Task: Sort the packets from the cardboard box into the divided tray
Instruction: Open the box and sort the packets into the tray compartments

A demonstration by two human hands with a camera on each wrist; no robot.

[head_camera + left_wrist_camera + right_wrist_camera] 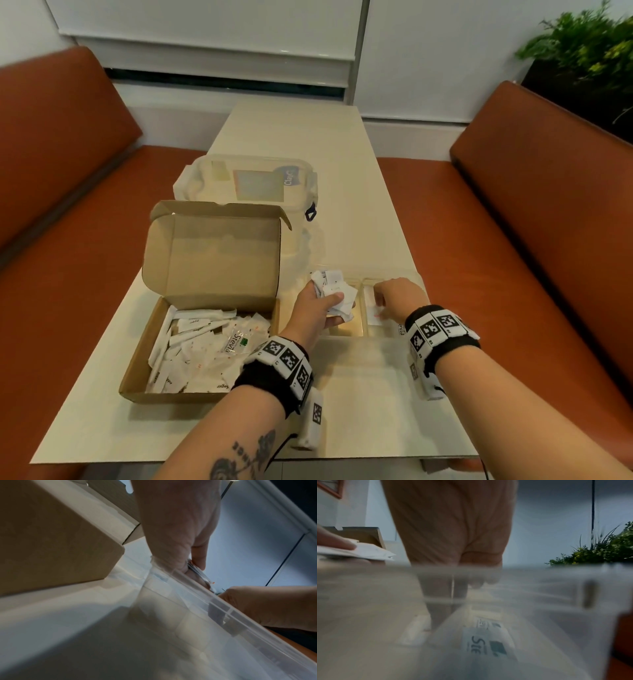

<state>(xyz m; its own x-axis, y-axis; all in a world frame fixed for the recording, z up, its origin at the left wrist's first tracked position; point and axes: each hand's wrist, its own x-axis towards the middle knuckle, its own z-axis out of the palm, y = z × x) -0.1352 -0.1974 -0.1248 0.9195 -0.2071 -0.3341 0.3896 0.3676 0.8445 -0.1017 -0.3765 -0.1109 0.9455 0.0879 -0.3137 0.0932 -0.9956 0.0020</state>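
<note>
Café or diner booth: orange padded benches (534, 192) flanking narrow table (301, 137), potted plant (589, 44).

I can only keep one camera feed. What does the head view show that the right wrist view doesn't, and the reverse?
Head only: the open box full of packets, the lidded container behind it, both wrists.
Right wrist only: Stevia packets seen through the tray wall.
Both: the left hand holding a bunch of packets, the right hand reaching into the tray, the plant.
</note>
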